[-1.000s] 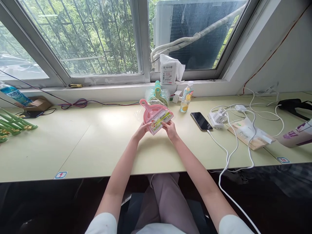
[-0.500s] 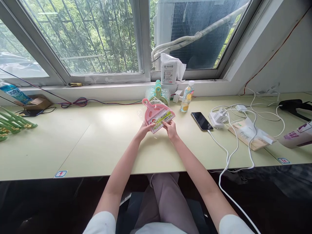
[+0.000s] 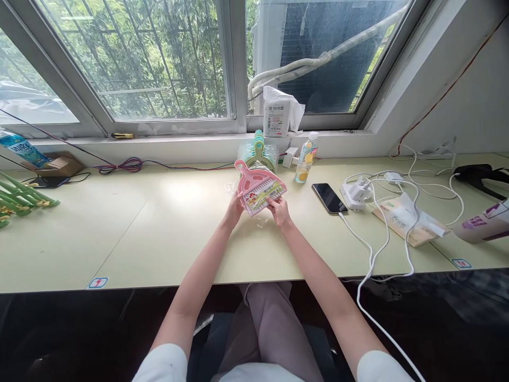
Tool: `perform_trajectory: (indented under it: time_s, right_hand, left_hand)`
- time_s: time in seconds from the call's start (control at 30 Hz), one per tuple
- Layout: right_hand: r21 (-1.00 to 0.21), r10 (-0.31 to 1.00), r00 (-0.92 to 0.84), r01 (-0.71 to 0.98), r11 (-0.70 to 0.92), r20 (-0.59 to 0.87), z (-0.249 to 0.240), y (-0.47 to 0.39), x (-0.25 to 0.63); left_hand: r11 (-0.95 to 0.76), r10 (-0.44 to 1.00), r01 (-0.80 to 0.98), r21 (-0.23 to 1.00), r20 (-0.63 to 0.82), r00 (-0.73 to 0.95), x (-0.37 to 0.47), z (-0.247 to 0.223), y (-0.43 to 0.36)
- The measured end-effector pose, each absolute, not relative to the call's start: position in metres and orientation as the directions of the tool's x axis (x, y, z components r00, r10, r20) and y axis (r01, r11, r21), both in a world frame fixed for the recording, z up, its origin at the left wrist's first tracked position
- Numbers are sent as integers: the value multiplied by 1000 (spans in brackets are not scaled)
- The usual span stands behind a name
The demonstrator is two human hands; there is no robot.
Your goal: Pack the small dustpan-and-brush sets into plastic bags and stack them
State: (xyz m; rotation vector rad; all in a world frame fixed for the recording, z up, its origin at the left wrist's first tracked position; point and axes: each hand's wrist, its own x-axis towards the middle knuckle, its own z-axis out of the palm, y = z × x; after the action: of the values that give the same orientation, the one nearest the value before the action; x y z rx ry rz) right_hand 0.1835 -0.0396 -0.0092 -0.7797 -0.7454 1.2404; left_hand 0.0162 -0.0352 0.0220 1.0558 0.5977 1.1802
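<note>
Just above the table, a pink dustpan and brush set (image 3: 260, 187) in clear plastic wrap is held between my two hands. Its ringed handle points away from me to the upper left, and white bristles with a yellow-green printed label face up. My left hand (image 3: 234, 210) closes on the set's left edge, the fingers partly hidden beneath. On the near right side, my right hand (image 3: 279, 211) pinches the label edge with the thumb on top. Right behind stands a row of green dustpan sets (image 3: 259, 151) in clear wrap, partly covered by the pink one.
To the right are a drink bottle (image 3: 306, 158), a phone (image 3: 329, 198) on a white cable, a charger block (image 3: 357, 193) and a tissue pack (image 3: 409, 218). Green stalks (image 3: 26, 197) lie far left. A tissue packet (image 3: 277, 118) stands on the sill.
The pink set has turned slightly, its label tilting, and my left thumb has slid from the label toward the left edge. My right hand keeps its hold.
</note>
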Motion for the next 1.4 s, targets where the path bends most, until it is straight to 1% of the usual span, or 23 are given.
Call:
perform_trajectory:
  time_s: [0.07,0.13,0.27,0.37,0.53,0.7,0.8,1.0,1.17,1.33,1.4]
  right_hand:
    - [-848,992,116,-519,105,51,-10,-40,183]
    - [-852,995,89,-517,81,41,-9,-40,182]
    - [-852,995,84,-514,96,61,-6,-43,185]
    - [-854,993,94,-509,109,71,-5,-43,187]
    - [-837,988,131,-530,135,76,-7,-40,188]
    - [-834,987,133,-530,151,94,-5,-40,193]
    - [-831,986,133,-534,157,101,-3,-41,193]
    - [-838,985,152,-524,150,81,-4,-41,189]
    - [-844,985,154,-515,148,79,-6,-38,192]
    - [-846,987,149,-516,135,67,-9,-35,195]
    - [-849,987,148,-514,128,59,-10,-33,196]
  left_hand:
    - [49,945,-467,883,111,308,14,20,-35]
    - [116,936,-459,881,58,347,12,20,-37]
    - [213,880,-407,888,7,475,10,22,-41]
    - [237,870,-391,889,-15,492,11,22,-41]
    - [187,905,-397,899,-1,424,13,19,-38]
    - [215,839,-278,936,-31,544,13,19,-42]
    - [234,821,-253,939,-52,568,14,22,-45]
    - [212,858,-273,938,-45,511,16,23,-44]
    - [207,849,-208,956,-70,523,16,15,-38]
    - [122,890,-184,975,-26,454,17,12,-36]
    - [116,895,-184,976,-23,445,17,12,-37]
